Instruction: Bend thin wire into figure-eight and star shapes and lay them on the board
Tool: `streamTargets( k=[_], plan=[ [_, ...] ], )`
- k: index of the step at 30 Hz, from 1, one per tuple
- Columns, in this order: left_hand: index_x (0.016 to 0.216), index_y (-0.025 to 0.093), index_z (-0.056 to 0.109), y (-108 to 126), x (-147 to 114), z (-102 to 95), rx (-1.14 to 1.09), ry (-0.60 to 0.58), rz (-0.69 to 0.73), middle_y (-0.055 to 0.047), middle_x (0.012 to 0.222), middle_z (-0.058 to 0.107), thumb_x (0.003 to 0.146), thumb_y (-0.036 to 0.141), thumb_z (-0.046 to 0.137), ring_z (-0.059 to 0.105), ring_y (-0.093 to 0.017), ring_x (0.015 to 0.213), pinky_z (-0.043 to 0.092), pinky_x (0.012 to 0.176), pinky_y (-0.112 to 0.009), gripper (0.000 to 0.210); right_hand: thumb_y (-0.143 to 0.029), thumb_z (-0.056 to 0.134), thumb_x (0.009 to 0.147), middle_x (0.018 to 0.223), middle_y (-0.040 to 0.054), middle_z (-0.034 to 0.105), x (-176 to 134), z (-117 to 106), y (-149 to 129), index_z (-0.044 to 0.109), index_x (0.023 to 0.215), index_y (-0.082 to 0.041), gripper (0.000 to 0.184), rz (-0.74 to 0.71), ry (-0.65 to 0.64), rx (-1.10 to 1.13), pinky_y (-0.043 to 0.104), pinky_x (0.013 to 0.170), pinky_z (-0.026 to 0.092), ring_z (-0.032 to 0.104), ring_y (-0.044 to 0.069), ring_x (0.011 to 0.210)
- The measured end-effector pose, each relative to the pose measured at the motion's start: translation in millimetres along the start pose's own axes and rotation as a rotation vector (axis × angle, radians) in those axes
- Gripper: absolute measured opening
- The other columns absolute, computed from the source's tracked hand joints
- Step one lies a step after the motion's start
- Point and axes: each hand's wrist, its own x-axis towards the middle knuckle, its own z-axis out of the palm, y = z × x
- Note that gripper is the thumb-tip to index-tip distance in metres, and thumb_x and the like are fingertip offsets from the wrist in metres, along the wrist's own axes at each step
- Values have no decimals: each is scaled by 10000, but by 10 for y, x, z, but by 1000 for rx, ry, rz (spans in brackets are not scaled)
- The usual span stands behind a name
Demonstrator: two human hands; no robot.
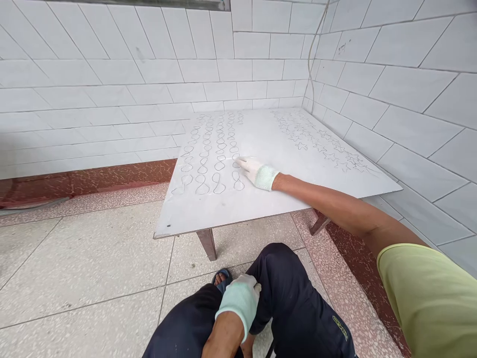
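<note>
My right hand (250, 169), in a white glove with a pale green cuff, reaches across the white tabletop (268, 199). Its fingers are drawn together on a thin figure-eight wire shape (236, 163) in the right-hand row, covering part of it. Just nearer to me lies another figure-eight shape (238, 181). Several more of these dark outlines lie in rows to the left. My left hand (244, 291), gloved alike, rests between my knees with its fingers curled; what they hold, if anything, is hidden.
Several star-shaped outlines (301, 145) lie in a loose band along the table's right side. White tiled walls (149, 94) border the table behind and at right, with a cable (310, 64) hanging in the corner. A table leg (207, 244) stands ahead of my knees.
</note>
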Motion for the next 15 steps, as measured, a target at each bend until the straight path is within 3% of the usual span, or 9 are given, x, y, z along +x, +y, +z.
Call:
streamTargets(
  k=[5, 9, 15],
  plan=[
    [1360, 228, 682, -67, 66, 95, -9, -23, -24, -126, 1414, 667, 1046, 384, 691, 691, -264, 1196, 616, 1000, -466, 351, -103, 457, 1007, 1525, 164, 611, -11, 34, 56, 530, 1540, -129, 539, 22, 78, -62, 426, 1158, 472, 590, 290, 1327],
    [1358, 225, 683, -127, 110, 124, -22, -35, -28, -121, 1401, 672, 1039, 386, 703, 694, -266, 1194, 617, 993, -459, 357, -138, 411, 1057, 1573, 166, 595, 5, 52, 85, 571, 1532, -122, 501, -36, -4, -103, 417, 1215, 423, 558, 286, 1415],
    [1369, 222, 677, -132, 115, 217, -54, 25, -49, -127, 1414, 666, 1041, 383, 699, 690, -270, 1203, 615, 1001, -473, 366, -175, 359, 1089, 1587, 180, 589, -123, -4, 31, 577, 1541, -122, 505, 47, -86, -72, 452, 1239, 418, 556, 307, 1452]
  ],
)
